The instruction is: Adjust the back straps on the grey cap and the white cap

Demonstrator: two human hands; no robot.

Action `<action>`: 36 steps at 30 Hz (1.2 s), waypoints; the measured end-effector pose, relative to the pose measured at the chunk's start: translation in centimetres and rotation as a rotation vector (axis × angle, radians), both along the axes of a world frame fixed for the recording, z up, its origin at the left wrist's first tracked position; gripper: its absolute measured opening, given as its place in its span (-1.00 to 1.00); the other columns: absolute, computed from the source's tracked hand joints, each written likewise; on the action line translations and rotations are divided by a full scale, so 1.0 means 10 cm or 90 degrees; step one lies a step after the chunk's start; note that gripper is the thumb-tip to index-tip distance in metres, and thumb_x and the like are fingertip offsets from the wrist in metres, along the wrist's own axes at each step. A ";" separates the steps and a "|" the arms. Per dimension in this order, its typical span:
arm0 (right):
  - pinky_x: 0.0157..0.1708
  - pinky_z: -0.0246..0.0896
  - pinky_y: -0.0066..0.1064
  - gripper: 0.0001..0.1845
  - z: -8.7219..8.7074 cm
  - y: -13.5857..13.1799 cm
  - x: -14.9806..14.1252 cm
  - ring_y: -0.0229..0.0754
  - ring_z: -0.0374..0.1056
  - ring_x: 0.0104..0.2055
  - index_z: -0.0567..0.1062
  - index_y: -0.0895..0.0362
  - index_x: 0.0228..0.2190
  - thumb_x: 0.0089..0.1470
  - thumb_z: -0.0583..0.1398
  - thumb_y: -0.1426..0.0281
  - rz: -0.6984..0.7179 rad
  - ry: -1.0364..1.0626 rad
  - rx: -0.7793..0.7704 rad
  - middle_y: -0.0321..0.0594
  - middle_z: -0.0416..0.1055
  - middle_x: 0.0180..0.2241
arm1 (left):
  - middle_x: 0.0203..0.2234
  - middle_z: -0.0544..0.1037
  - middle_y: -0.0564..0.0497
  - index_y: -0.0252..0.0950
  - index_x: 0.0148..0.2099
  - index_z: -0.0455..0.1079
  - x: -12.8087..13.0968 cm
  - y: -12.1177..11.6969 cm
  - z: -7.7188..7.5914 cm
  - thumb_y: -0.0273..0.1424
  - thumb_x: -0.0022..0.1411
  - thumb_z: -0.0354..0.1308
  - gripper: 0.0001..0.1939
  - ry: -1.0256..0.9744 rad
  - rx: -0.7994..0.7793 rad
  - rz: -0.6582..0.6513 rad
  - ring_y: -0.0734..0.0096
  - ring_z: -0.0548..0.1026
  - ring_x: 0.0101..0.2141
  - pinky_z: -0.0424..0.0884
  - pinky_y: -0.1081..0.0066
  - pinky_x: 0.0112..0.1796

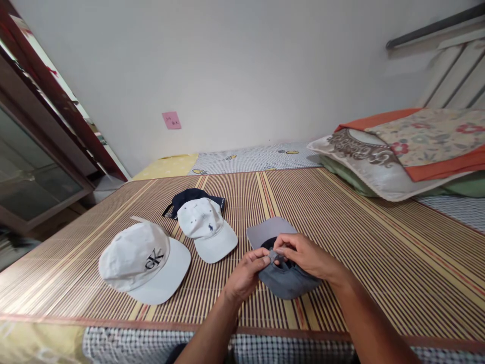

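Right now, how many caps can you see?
4. The lettered white cap lies leftmost; the small-logo white cap is to its right; the navy cap is partly hidden behind that one; the grey cap is in the left fingers and right fingers. No others show.

Fingers (287,239) partly hide the grey cap (288,284); the pink note (172,120) is illegible.

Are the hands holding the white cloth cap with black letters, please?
No, the left hand and right hand hold the grey cloth cap.
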State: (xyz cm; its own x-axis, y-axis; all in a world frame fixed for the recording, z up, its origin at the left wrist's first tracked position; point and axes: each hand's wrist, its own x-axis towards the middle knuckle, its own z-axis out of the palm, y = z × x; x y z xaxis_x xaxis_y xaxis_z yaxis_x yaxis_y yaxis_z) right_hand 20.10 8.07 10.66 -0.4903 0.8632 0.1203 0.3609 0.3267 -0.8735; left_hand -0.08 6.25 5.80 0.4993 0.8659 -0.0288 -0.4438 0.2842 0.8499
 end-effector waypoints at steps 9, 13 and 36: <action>-0.31 0.17 -0.31 -0.76 0.06 0.00 0.09 -0.14 0.35 -0.37 0.48 0.07 -0.42 0.25 0.12 0.29 -0.095 -0.058 0.082 -0.29 0.45 -0.44 | -0.47 0.50 0.02 -0.38 -0.27 0.61 0.01 -0.01 0.00 -0.10 0.10 0.50 -0.59 0.000 0.000 -0.008 0.52 0.34 -0.47 0.20 0.50 -0.38; -0.30 0.19 -0.32 -0.77 0.08 -0.02 0.07 -0.15 0.36 -0.37 0.49 0.07 -0.42 0.25 0.14 0.27 -0.080 -0.032 0.074 -0.30 0.46 -0.44 | -0.45 0.51 0.03 -0.36 -0.21 0.60 0.00 -0.02 0.04 -0.09 0.03 0.54 -0.55 0.007 0.006 -0.011 0.49 0.37 -0.44 0.23 0.49 -0.34; -0.19 0.37 -0.24 -0.70 -0.11 0.13 0.34 -0.04 0.51 -0.25 0.57 0.07 -0.33 0.24 0.19 0.12 -0.187 0.054 0.063 -0.21 0.58 -0.37 | -0.59 0.42 0.10 -0.33 -0.39 0.53 -0.15 0.00 0.02 0.01 0.13 0.44 -0.53 0.144 0.089 0.008 0.54 0.24 -0.57 0.15 0.49 -0.47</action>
State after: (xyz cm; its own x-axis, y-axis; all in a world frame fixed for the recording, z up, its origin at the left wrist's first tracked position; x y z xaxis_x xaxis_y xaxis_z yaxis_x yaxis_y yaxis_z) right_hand 23.46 9.38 9.56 -0.2062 0.9487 0.2397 0.3803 0.3034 -0.8737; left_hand -1.59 6.28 5.98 0.4828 0.8756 -0.0176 -0.2405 0.1518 0.9587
